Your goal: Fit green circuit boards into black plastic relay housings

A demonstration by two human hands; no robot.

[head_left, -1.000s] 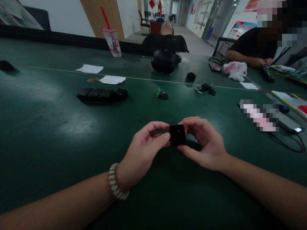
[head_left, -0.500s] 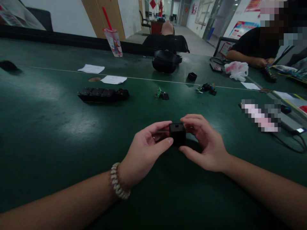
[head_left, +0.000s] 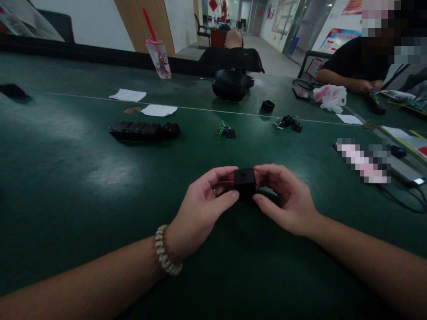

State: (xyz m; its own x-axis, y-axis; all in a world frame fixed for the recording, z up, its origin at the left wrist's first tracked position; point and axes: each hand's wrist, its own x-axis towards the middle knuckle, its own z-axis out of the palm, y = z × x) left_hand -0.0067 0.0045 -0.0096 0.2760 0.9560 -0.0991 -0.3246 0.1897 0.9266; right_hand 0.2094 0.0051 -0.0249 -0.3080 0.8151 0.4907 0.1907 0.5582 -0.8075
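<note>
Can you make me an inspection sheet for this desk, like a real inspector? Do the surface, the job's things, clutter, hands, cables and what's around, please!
Surface: green table, shiny in patches.
Job's things: black box between the hands, with a small bump on top.
Clutter: long black block, circuit board, papers, cup, black case, plastic bag.
Left hand: holding the box with thumb and fingers.
Right hand: fingertips at the box's right side; grip unclear.
Cables: black cable curving at the right.
Surroundings: person at far right; chair beyond the table.
</note>
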